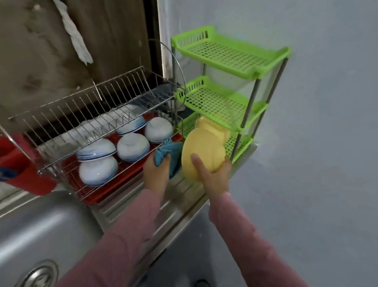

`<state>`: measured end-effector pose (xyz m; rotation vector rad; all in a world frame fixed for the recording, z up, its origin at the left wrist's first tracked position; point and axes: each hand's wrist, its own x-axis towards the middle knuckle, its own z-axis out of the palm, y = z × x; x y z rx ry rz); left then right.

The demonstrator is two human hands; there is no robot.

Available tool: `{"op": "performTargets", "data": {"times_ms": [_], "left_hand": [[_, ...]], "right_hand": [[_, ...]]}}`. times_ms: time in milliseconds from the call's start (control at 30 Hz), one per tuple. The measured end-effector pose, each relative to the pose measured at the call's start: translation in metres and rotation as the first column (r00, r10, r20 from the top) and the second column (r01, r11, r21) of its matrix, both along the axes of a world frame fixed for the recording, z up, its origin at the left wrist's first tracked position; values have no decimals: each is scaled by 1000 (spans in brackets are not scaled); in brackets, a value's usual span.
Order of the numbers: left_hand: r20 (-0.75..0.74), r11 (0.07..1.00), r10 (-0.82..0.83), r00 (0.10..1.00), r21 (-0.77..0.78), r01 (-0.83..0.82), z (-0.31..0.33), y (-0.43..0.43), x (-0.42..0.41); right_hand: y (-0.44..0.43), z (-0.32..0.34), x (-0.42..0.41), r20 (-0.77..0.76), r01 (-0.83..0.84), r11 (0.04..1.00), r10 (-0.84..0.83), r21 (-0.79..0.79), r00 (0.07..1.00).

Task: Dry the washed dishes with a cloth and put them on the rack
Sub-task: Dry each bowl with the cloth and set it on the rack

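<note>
The light around me is soft, even and rather dim, with only faint shadows. My sink (32, 228) shows a dull sheen rather than glare. My sleeves (115, 251) and the red holder (20, 165) at the left edge are smeared with blur, and the wide lens bows the rack (86, 110)

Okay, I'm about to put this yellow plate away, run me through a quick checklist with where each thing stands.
1. Grip: right hand holds the plate by its rim: ok.
2. Drying: left hand holds the cloth: ok.
3. Is the plate dry: cannot tell.
4. Free slots in the top tier of the metal rack: ok.
5. Path: bowls sit apart from the plate: ok.
6. Room on the green shelf: ok, top two tiers bare.
</note>
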<state>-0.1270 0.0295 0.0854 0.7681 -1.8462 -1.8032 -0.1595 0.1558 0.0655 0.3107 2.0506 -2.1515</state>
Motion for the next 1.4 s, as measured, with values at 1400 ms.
{"op": "performTargets", "data": {"times_ms": [1400], "left_hand": [[-68, 904, 426, 902, 56, -423, -55, 11, -15]], "right_hand": [[-16, -52, -80, -364, -44, 776, 345, 629, 865]]}}
